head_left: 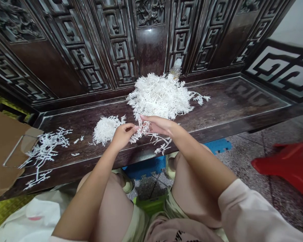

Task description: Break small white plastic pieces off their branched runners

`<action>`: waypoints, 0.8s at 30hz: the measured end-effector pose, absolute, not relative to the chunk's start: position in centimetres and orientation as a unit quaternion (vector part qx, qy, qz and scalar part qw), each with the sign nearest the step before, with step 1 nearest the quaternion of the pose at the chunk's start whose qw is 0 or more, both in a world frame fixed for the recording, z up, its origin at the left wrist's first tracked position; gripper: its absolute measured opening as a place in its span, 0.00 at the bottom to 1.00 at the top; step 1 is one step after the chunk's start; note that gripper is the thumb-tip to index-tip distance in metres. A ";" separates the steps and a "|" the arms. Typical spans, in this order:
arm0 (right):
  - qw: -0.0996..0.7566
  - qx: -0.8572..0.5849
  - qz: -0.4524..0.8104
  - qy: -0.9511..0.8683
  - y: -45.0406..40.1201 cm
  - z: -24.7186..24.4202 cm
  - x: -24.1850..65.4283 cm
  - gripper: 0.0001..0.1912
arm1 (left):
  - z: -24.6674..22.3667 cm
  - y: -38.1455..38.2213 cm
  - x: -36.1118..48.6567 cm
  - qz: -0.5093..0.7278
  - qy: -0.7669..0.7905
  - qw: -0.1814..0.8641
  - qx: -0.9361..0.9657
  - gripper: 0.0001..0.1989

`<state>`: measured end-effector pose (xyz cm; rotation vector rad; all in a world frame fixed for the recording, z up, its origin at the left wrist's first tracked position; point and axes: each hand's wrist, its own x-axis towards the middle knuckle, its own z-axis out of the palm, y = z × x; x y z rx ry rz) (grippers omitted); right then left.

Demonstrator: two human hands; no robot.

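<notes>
A white branching plastic piece [142, 129] hangs between my hands over the front edge of the dark wooden bench. My left hand [125, 134] pinches its left side with thumb and forefinger. On its right side my right hand [158, 125] has its fingers curled round part of it, and some fingers are hidden. Behind my hands rises a large heap of white sprigs [161, 95]. Left of my left hand lies a smaller white pile [106, 129]. Bare white branched stems [49, 144] are spread farther left, with a few small loose bits between.
The dark wooden bench [224, 101] has a carved back. A clear bottle [176, 67] stands behind the large heap. Cardboard [7, 151] lies at the left end. A red plastic stool [288, 164] is on the floor at right, and a white bag [37, 215] at lower left.
</notes>
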<state>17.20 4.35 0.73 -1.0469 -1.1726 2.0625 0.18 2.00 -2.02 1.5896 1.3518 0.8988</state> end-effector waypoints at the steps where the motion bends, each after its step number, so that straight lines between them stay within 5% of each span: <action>1: 0.275 -0.377 0.775 -0.425 4.3 0.7 17.2 0.14 | -2.0 2.0 0.1 0.372 0.541 0.419 0.627 0.13; 4: 0.317 -0.379 0.769 -0.406 4.2 0.1 16.7 0.20 | -1.9 2.0 0.1 0.409 0.542 0.403 0.613 0.11; 10: 0.363 -0.418 0.741 -0.379 4.4 -0.8 15.2 0.16 | -1.7 1.8 0.4 0.482 0.538 0.336 0.604 0.08; 24: 0.404 -0.379 0.710 -0.435 3.8 1.0 14.2 0.13 | -2.1 2.5 2.6 0.623 0.490 0.431 0.431 0.07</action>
